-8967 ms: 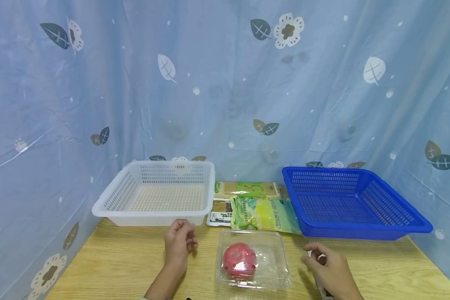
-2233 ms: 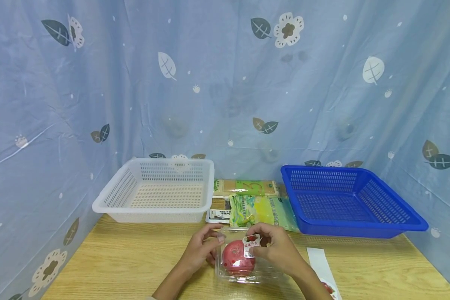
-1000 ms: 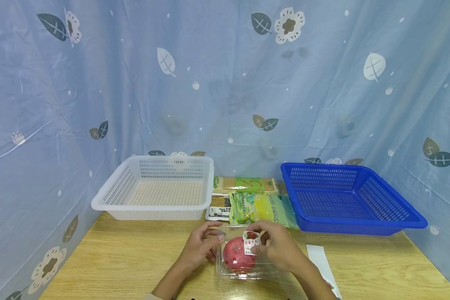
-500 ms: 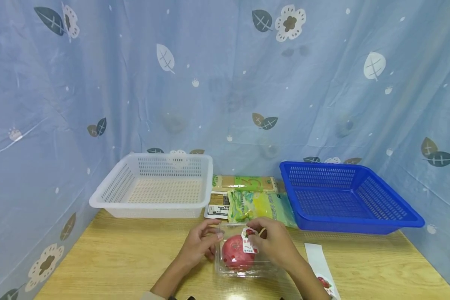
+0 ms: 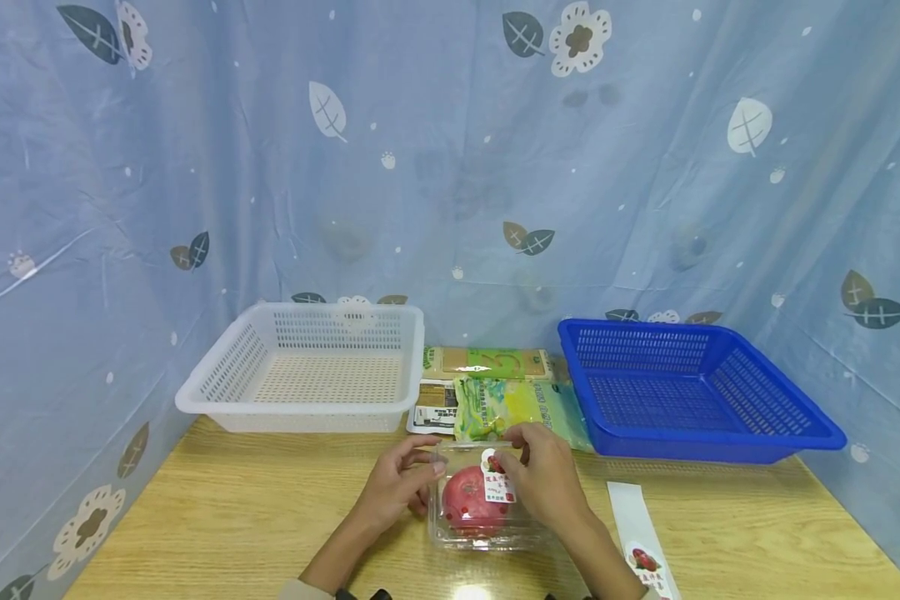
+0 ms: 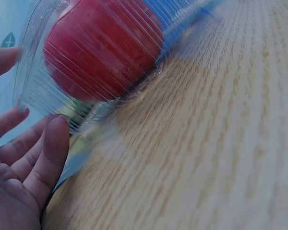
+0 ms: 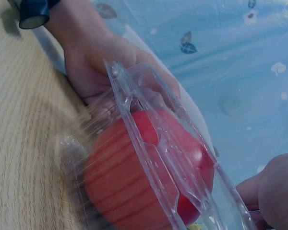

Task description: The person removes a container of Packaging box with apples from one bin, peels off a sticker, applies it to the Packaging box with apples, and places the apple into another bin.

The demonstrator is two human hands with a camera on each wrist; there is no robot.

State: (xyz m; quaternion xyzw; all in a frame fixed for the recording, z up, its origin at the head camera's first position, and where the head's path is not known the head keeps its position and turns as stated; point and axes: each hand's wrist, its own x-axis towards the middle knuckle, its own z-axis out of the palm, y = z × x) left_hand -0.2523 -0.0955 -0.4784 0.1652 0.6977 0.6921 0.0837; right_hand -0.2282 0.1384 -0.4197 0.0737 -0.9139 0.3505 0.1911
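A clear plastic clamshell box [image 5: 487, 543] with a large, round, tomato-like red fruit [image 5: 471, 508] inside lies on the table in front of me. On its lid is a white sticker label [image 5: 501, 490] with red print. My left hand [image 5: 390, 483] grips the box's left edge; in the left wrist view its thumb [image 6: 55, 139] sits at a box corner. My right hand [image 5: 546, 475] is over the box's far right part. Its thumb presses the label's upper end, and its index finger reaches the far edge. In the right wrist view, the right fingers [image 7: 273, 191] show beside the lid.
A white backing strip [image 5: 630, 517] with another sticker lies to the right. Behind the box are a green-yellow bag [image 5: 506, 408], a long packet [image 5: 487, 362] and a dark-and-white packet [image 5: 433, 407]. A white basket [image 5: 300, 421] stands left, a blue basket [image 5: 712, 446] right.
Nine seconds ago both hands were apart from the box and the right was at the strip. The label is now on the lid. Lately my right thumb has shifted toward the label's upper end.
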